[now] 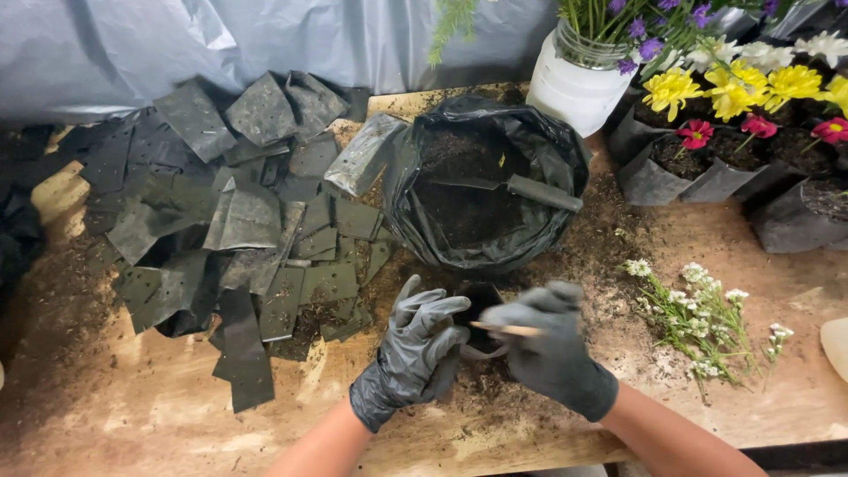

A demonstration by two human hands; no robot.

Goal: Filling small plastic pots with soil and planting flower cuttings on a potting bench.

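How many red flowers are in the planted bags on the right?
3, in the black bags at right: red flower, second red flower, third red flower at the frame edge. More may sit out of view.

black grow bags (238,221), yellow flowers (733,88), white jar (574,88)

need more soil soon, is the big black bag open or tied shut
Open: the big black bag's rim is rolled down, dark soil showing inside.

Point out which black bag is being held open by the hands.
The small black bag between the left hand and right hand; the big soil bag sits untouched behind it.
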